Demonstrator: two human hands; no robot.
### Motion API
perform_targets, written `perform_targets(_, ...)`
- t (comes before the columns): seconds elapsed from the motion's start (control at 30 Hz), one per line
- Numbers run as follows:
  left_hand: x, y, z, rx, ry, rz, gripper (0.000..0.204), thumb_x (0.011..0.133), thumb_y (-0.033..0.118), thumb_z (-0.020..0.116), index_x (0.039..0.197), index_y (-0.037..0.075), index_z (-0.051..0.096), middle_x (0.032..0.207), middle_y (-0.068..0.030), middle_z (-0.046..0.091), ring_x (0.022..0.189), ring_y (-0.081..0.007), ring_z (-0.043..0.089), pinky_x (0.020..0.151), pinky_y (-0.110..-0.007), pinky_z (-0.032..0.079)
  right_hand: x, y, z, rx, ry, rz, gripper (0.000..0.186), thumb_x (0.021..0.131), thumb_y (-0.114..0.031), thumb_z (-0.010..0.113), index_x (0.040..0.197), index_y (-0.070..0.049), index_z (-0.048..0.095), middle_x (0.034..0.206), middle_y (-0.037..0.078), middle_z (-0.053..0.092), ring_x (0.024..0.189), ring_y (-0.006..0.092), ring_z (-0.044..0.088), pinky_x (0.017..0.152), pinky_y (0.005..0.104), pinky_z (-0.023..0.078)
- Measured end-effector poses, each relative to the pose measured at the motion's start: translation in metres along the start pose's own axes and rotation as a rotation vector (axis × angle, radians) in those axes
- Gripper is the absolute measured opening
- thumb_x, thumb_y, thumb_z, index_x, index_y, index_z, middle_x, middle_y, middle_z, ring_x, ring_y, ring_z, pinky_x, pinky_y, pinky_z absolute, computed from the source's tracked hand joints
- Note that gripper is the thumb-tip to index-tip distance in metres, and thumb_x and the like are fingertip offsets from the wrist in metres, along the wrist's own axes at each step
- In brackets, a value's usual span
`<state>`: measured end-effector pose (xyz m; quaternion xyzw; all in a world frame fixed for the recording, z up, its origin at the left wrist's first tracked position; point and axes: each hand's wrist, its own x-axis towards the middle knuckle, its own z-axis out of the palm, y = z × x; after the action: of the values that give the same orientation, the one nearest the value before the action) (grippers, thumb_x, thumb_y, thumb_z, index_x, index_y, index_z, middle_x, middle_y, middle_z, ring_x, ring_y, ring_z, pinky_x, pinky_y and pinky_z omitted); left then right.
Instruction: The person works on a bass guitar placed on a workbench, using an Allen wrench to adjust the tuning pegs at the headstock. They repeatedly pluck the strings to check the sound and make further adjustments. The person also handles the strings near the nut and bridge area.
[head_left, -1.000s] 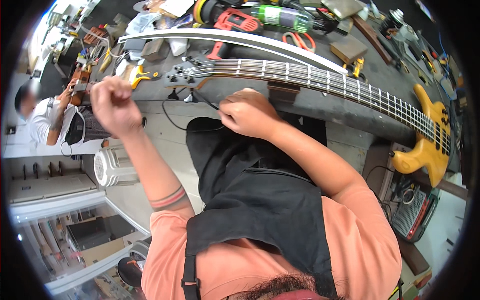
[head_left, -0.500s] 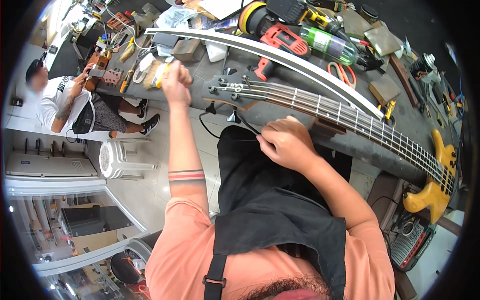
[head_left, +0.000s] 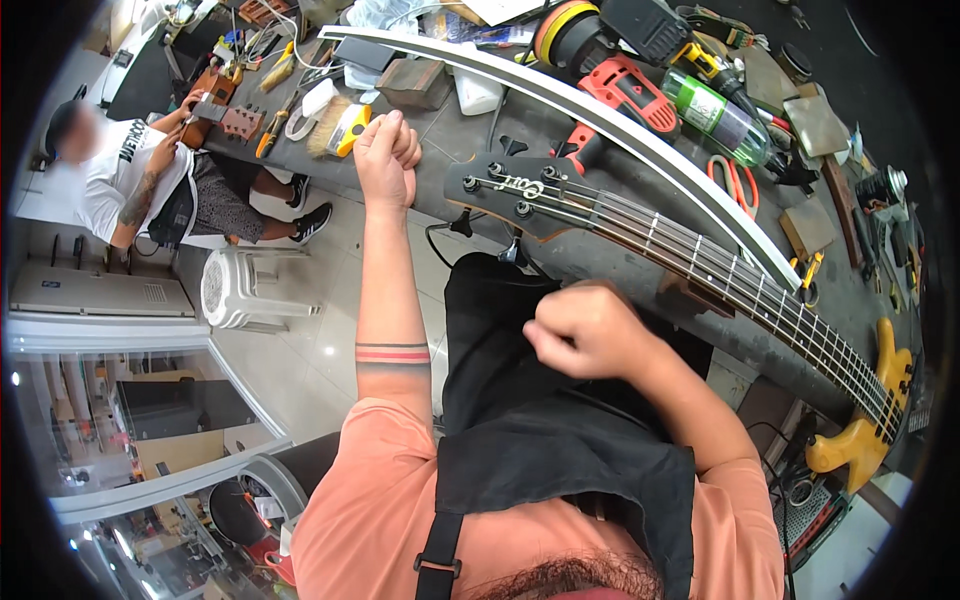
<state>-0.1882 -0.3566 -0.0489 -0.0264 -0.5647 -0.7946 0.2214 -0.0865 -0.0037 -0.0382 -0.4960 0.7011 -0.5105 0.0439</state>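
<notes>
Left hand (head_left: 385,160): I see it stretched out to the bench's near edge, fingers curled into a loose fist, just beside a yellow-handled brush (head_left: 338,131); whether it pinches anything I cannot tell.
Right hand (head_left: 588,332): I see it closed in a fist over my black apron (head_left: 540,440), short of the bench edge; any thing inside it is hidden.
Bass (head_left: 700,270): lies along the near edge of the bench (head_left: 480,120), dark headstock (head_left: 510,190) toward the left hand, yellow body (head_left: 865,430) at the right end.
White strip (head_left: 600,115): a long curved piece just behind the neck.
Far side: red drill (head_left: 625,95), green bottle (head_left: 715,115), scissors (head_left: 738,182).
Left end: a seated person (head_left: 140,170) holds another guitar.
</notes>
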Motion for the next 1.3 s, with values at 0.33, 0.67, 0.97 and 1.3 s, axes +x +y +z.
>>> perform_targets(0.33,-0.001,0.001,-0.003,-0.036,0.012,-0.004,0.043,0.115,0.013,0.061,0.077,0.015,0.043,0.065,0.0062,0.033,0.054,-0.0065,0.026,0.051,-0.029,0.021,0.009,0.016,-0.004,-0.156,-0.019,0.069,0.034,0.102,-0.023,0.075,0.078,-0.005,0.06,0.07,0.016,0.061,0.066,0.04,0.062,0.061,0.0496,0.047)
perform_targets(0.67,-0.001,0.0,0.0,-0.002,0.01,0.002,0.042,0.117,0.015,0.06,0.077,0.015,0.046,0.064,0.0065,0.033,0.052,-0.0066,0.026,0.05,-0.03,0.021,0.008,0.01,-0.018,0.05,-0.033,0.278,0.037,0.108,-0.03,0.074,0.084,-0.003,0.064,0.071,0.017,0.06,0.062,0.0374,0.057,0.062,0.0467,0.044)
perform_targets(0.97,-0.007,-0.003,-0.005,-0.004,0.017,-0.018,0.043,0.117,0.015,0.063,0.077,0.014,0.046,0.064,0.0067,0.034,0.053,-0.0062,0.027,0.051,-0.029,0.022,0.01,0.007,-0.023,0.139,-0.095,0.391,0.037,0.109,-0.029,0.072,0.085,-0.002,0.063,0.073,0.019,0.054,0.064,0.0364,0.051,0.064,0.0453,0.044)
perform_targets(1.3,-0.001,-0.001,0.0,-0.014,0.022,-0.019,0.044,0.117,0.015,0.064,0.077,0.015,0.046,0.065,0.0064,0.035,0.055,-0.0059,0.028,0.052,-0.029,0.021,0.009,0.012,-0.019,0.109,-0.055,0.304,0.039,0.11,-0.024,0.073,0.083,-0.001,0.057,0.073,0.01,0.044,0.067,0.0213,0.043,0.064,0.04,0.041)
